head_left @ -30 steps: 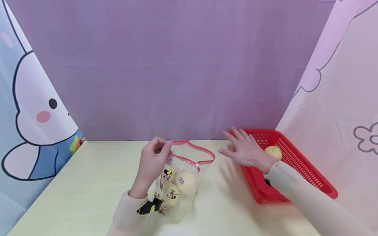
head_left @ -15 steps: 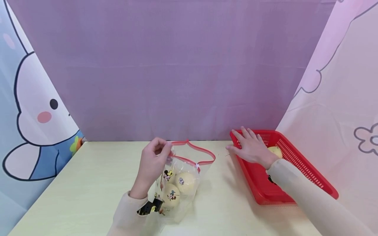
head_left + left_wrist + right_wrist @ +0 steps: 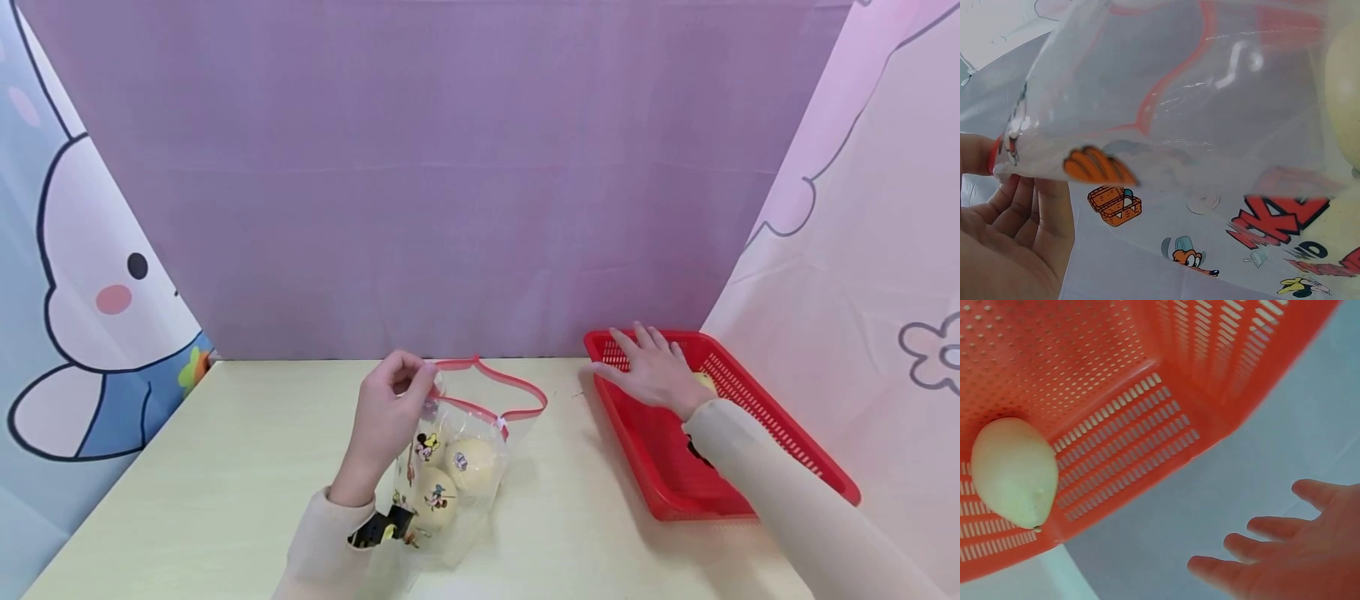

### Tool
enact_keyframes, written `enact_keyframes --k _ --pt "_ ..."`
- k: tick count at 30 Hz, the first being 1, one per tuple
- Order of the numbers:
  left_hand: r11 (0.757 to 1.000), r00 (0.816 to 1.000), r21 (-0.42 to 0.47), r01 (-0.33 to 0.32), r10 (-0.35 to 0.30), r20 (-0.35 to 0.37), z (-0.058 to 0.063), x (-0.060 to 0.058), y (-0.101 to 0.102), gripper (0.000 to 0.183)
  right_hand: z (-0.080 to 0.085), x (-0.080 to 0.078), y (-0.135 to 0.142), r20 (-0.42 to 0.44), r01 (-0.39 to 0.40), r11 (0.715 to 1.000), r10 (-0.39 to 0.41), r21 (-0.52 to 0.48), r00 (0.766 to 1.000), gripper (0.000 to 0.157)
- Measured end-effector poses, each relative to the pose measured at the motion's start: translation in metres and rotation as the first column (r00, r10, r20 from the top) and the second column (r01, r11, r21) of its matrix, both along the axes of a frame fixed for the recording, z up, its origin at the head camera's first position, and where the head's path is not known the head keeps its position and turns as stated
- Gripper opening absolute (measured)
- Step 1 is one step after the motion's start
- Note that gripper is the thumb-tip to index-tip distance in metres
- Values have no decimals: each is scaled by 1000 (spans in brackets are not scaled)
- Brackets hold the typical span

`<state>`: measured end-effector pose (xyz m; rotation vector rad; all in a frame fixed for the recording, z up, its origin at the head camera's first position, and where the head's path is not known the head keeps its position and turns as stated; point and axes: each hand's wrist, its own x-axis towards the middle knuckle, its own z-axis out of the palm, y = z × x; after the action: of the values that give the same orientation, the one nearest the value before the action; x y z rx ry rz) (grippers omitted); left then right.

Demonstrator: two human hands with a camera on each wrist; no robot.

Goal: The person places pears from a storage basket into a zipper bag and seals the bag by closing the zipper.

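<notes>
My left hand [image 3: 384, 421] pinches the edge of a clear zipper bag [image 3: 480, 521] with red trim and cartoon prints. In the left wrist view, fingers and thumb hold the bag's red-trimmed corner. The mouth of the bag gapes, its zip slider [image 3: 502, 423] at the right. Several round pale yellow fruits [image 3: 472, 467] show through the plastic. Over the red basket [image 3: 660, 500] hovers my right hand [image 3: 652, 373], fingers spread and holding nothing. One pale yellow fruit [image 3: 1015, 472] with a short stem lies inside the basket; in the head view the right hand and wrist partly cover it.
The pale table [image 3: 225, 467] runs back to a purple cloth [image 3: 450, 183]. Printed cloths stand at the left [image 3: 97, 292] and right [image 3: 862, 333]. The basket's slotted side [image 3: 1129, 447] rises around the fruit.
My right hand has moved right, from the basket's left rim to over its inside, covering more of the fruit. The left hand and bag stay put.
</notes>
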<state>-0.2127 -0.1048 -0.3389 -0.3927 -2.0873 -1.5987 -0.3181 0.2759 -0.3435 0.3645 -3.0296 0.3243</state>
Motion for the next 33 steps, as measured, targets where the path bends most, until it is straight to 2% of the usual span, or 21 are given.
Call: enact_keyframes --k 6,21,33 --pt "1000 1000 -4 -1 1 0 0 0 0 10 -2 -6 12 20 31 1000 -31 4 999 90" --pt "1000 1000 -10 1 -1 -6 -1 0 1 11 -10 -19 47 73 88 994 -84 -62 994 103" --pt "1000 1000 -10 3 -3 4 -1 -1 0 10 -17 -27 67 83 133 987 -126 -86 989 98"
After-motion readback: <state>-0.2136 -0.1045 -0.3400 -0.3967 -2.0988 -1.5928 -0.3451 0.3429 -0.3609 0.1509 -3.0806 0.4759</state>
